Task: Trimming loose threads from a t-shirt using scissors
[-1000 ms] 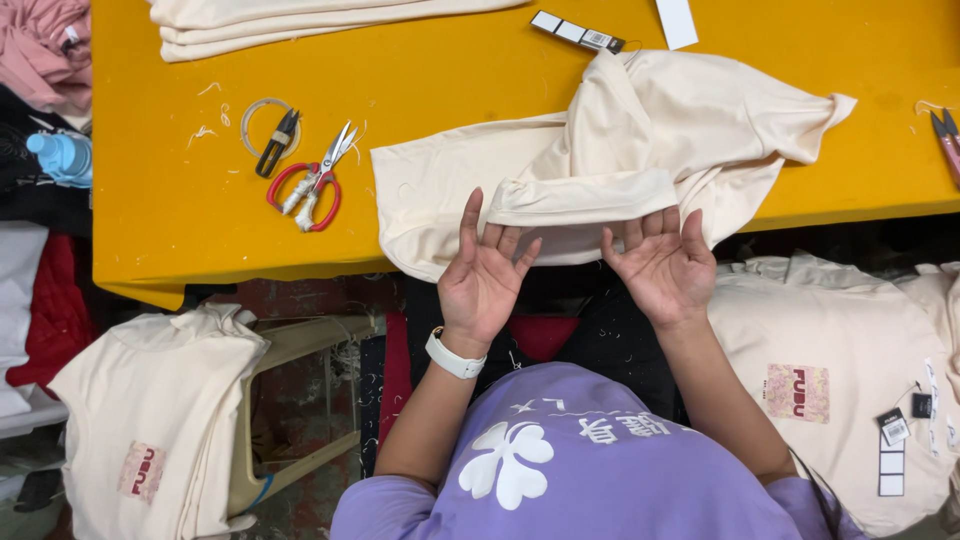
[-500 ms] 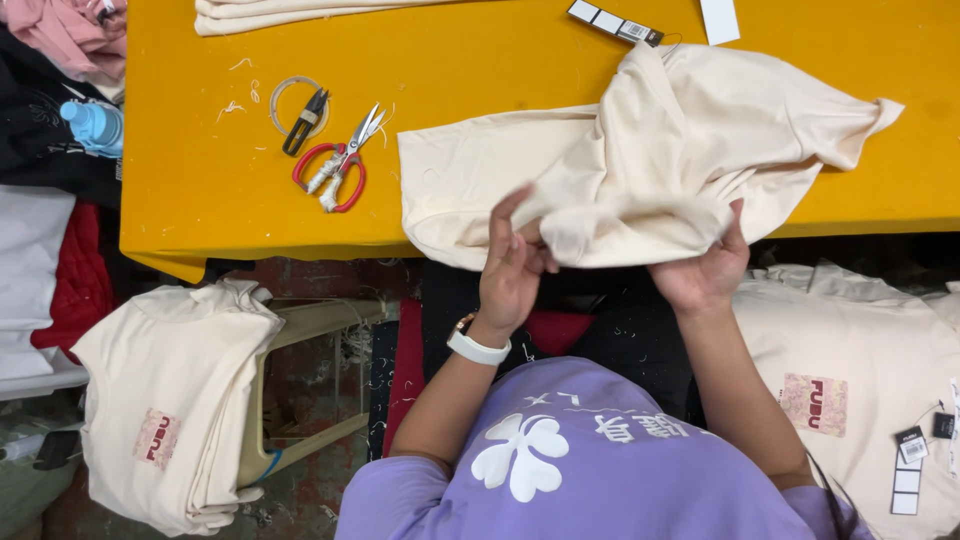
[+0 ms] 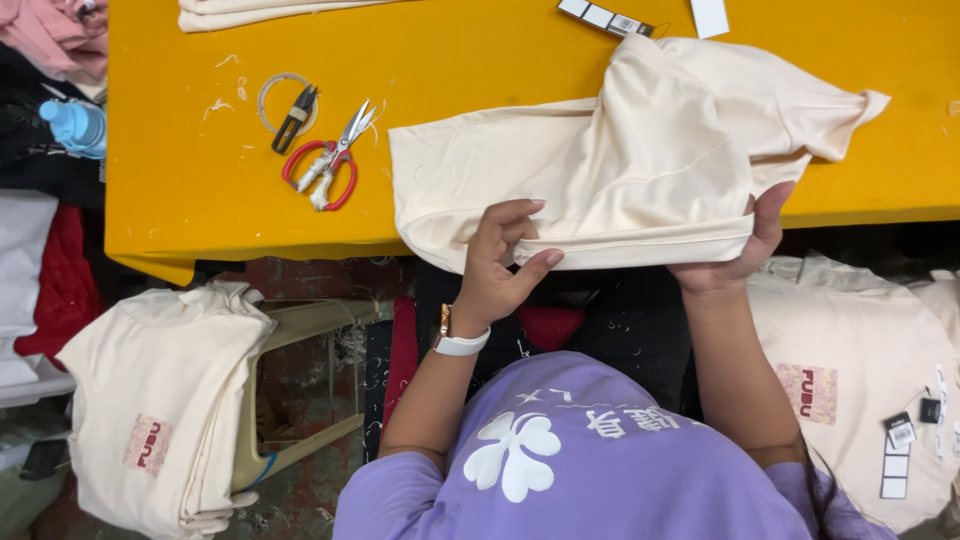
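Note:
A cream garment point(image 3: 620, 170) lies crumpled on the yellow table point(image 3: 200, 190), its lower hem hanging over the near edge. My left hand point(image 3: 500, 265), with a white watch on the wrist, pinches that hem between thumb and fingers near its middle. My right hand point(image 3: 745, 250) grips the hem's right end from below, thumb on top of the cloth. The hem is stretched between both hands.
Red-handled scissors point(image 3: 330, 160), a small black clipper with a ring point(image 3: 290, 115) and strips of tags point(image 3: 605, 17) lie on the table. Folded cream cloth point(image 3: 270, 12) lies at the far edge. Stacks of cream garments rest at left point(image 3: 160, 420) and right point(image 3: 860, 370). A blue bottle point(image 3: 75, 125) is far left.
A second ago both palms lay open against the hem at the table edge. They have since closed on the hem and lifted it, and the garment bunched up.

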